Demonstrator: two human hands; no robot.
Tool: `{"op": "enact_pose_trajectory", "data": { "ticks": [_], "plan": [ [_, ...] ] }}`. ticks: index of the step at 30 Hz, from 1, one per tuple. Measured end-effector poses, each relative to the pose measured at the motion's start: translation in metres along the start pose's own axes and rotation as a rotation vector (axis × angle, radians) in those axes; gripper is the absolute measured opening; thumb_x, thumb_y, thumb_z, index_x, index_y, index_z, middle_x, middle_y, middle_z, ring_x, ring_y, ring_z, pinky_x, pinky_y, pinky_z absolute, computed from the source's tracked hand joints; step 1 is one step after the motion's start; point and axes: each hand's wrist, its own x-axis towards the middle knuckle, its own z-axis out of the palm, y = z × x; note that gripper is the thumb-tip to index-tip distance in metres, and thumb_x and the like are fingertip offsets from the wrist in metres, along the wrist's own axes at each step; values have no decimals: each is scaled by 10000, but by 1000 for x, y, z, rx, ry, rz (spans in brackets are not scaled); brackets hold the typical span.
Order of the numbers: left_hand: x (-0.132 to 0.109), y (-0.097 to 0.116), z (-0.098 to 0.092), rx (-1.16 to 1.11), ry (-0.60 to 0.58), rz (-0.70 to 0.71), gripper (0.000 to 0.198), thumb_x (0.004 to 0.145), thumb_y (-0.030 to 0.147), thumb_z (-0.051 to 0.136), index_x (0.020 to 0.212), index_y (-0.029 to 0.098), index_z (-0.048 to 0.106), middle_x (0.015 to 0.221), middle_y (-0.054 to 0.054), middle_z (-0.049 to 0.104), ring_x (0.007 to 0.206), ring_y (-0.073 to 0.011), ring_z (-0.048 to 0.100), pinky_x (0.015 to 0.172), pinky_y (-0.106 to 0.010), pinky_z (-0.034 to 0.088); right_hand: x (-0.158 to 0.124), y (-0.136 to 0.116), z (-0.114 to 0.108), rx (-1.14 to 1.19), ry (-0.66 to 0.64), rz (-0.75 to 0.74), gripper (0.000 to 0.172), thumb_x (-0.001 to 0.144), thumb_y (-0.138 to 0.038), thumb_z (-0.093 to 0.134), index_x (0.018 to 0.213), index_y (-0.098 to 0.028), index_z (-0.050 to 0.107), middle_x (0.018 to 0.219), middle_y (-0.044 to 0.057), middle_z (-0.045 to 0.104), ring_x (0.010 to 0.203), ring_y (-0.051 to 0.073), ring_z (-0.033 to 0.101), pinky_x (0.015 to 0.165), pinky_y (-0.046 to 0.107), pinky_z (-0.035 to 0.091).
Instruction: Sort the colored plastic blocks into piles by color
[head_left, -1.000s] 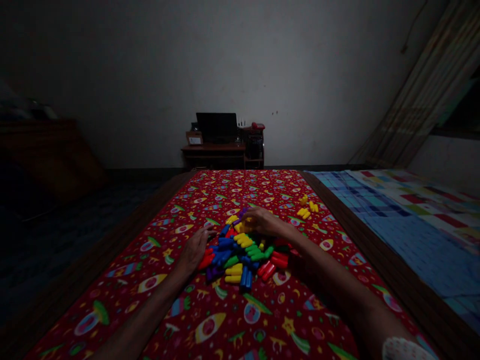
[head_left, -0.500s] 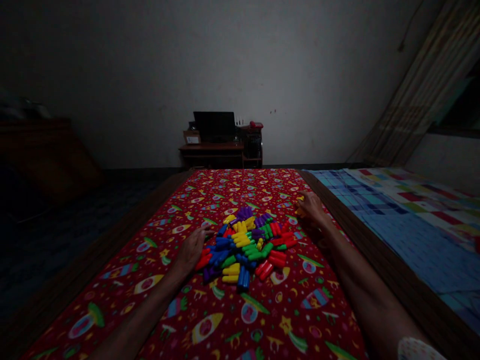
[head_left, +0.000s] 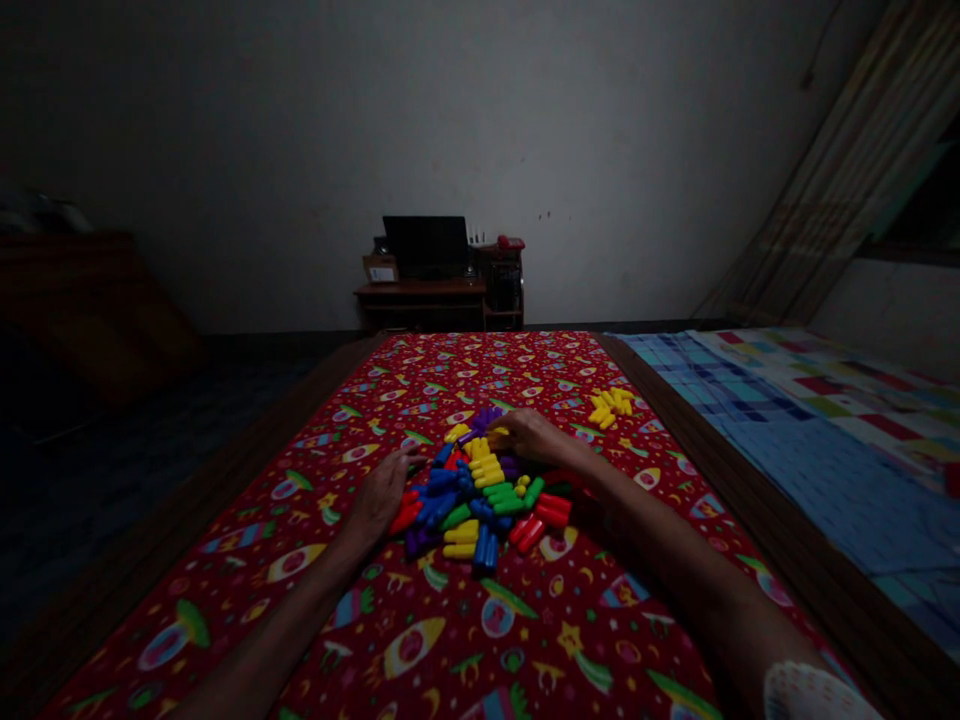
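Observation:
A mixed pile of glossy plastic pieces with rounded, finger-like ends lies on the red patterned cloth (head_left: pixel 420 640). Among them are blue pieces (head_left: pixel 441 495), green pieces (head_left: pixel 504 497), red pieces (head_left: pixel 553 510) and purple pieces (head_left: pixel 424 543). At the far side of the pile, my right hand (head_left: pixel 531 436) has its fingers closed over a yellow piece (head_left: pixel 496 438), partly hidden by them. My left hand (head_left: pixel 384 492) rests at the pile's left edge beside a red piece (head_left: pixel 406 513), fingers loosely stretched and holding nothing. Apart to the right lies a small group of yellow pieces (head_left: pixel 611 406).
Beyond the cloth, a low desk (head_left: pixel 420 290) carries a dark monitor (head_left: pixel 425 246) against the wall. Blue and checkered bedding (head_left: pixel 757 430) spreads along the right. A curtain (head_left: pixel 810 200) hangs at the right, and a wooden cabinet (head_left: pixel 75 300) stands at the left.
My right hand has moved left from the far right of the cloth to the pile's far side, uncovering the separate yellow group. My left hand has barely moved.

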Motion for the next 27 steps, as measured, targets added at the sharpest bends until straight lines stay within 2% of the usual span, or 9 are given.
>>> {"op": "enact_pose_trajectory", "data": {
  "ticks": [3,6,8,12,16,20,23,25,27],
  "plan": [
    [1,-1,0,-11,2,1,653,843,673,300,1012,161,669,1169,-160,673,1144,-313,602,952,-477,500,-5,20,-15,39,219,101,369,786,-102,584,1141,-136,679,1059,102,723,938,192,664,797,253,470],
    [2,-2,0,-6,-5,8,657,843,675,296,1025,162,662,1152,-150,683,1139,-304,605,966,-475,491,-15,51,-31,2,437,288,310,852,-175,550,1127,-157,692,1079,107,724,936,199,677,833,289,487],
    [2,-2,0,11,-7,15,661,839,680,289,999,162,669,1163,-148,679,1144,-305,600,988,-479,475,-27,74,-38,-67,533,423,306,850,-182,547,1113,-160,702,1069,114,728,931,216,685,841,313,496],
    [1,-1,0,2,-12,4,649,851,657,290,1007,154,669,1166,-151,676,1134,-302,608,981,-470,480,-60,117,-40,-178,608,620,310,851,-214,540,1101,-161,715,1033,121,738,936,245,694,834,339,512],
    [-1,-1,2,-42,-12,-19,622,875,619,292,1095,155,643,1125,-142,693,1096,-290,631,919,-454,518,-82,135,-40,-218,591,690,320,851,-226,527,1089,-145,725,1028,135,738,936,250,699,838,333,515],
    [-3,1,2,-41,-5,-14,621,889,595,293,1159,139,616,1139,-152,688,1074,-291,642,907,-463,522,-80,127,-51,-223,651,717,327,861,-223,503,1072,-120,732,1020,158,735,945,270,699,862,354,509],
    [-4,2,1,-23,-5,-2,630,892,595,280,1178,137,604,1127,-150,692,1069,-287,643,914,-461,520,-64,102,-63,-178,696,610,309,860,-196,506,1056,-141,737,1028,140,737,930,251,702,843,330,508],
    [-3,3,0,-2,-13,5,636,891,598,267,1163,136,610,1130,-151,690,1074,-284,640,927,-455,515,-49,74,-64,-97,633,456,294,863,-185,517,1056,-156,736,1008,115,745,880,217,706,787,285,508],
    [-3,4,0,26,-20,12,640,884,604,262,1122,135,627,1137,-154,686,1083,-287,635,943,-455,507,-32,41,-55,-1,489,289,287,874,-193,525,1077,-164,725,971,93,752,816,181,700,723,245,497]
  ]
}}
